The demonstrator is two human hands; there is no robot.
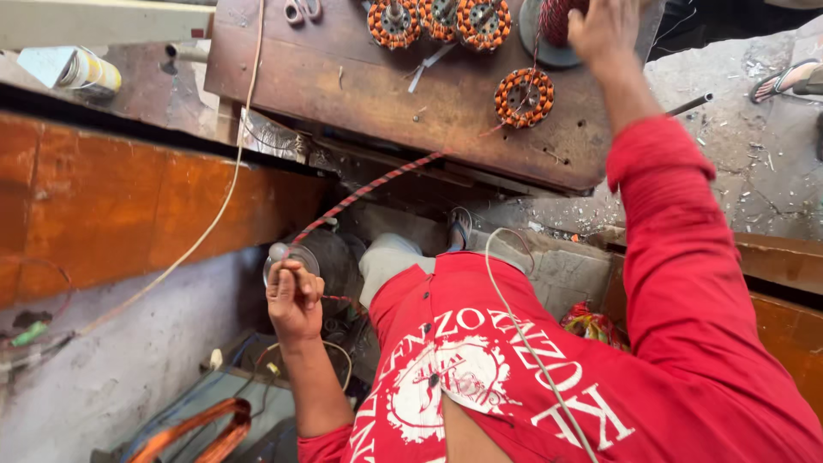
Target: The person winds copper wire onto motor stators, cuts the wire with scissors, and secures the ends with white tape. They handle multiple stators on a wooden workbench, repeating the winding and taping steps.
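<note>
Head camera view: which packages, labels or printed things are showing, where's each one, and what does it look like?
Labelled can: upper left on the ledge, lying on its side, a cylinder with a yellow and white wrapper.
Shirt print: on the person's red shirt, bottom centre, a round white emblem ringed by white lettering.
No screens or signs in view.

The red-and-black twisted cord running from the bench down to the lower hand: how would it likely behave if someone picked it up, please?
The twisted cord looks taut between the wooden bench and the left hand, so it probably goes floppy once released. It is thin, so likely light. Its twist may help grip.
</note>
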